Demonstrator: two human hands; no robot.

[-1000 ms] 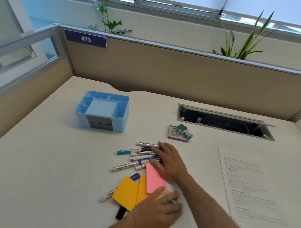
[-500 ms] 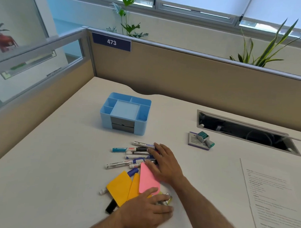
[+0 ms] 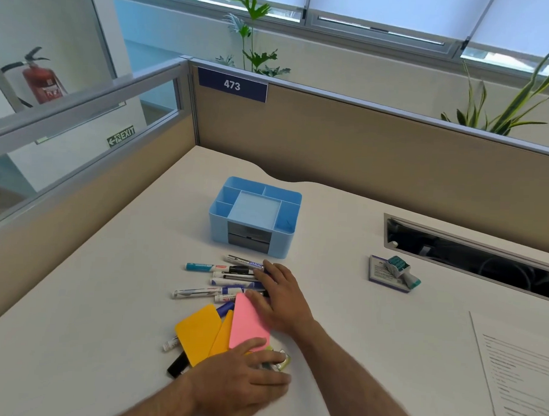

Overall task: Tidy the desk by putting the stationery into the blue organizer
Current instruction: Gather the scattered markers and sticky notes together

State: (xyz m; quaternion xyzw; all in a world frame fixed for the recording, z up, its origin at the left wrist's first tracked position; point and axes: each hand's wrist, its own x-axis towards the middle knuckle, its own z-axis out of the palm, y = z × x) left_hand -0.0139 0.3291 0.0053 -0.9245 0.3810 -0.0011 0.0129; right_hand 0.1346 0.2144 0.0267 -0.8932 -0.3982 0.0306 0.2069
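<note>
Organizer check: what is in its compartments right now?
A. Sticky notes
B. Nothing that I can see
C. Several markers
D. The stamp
B. The organizer shows only bare blue compartments; the markers and sticky notes lie on the desk under the hands, and the stamp sits off to the right.

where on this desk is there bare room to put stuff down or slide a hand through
Bare desk lies left of the blue organizer toward the side partition, and between the organizer and the stamp. A wide strip also runs between the right hand and the printed sheet. It is crowded around the markers and sticky pads.
</note>
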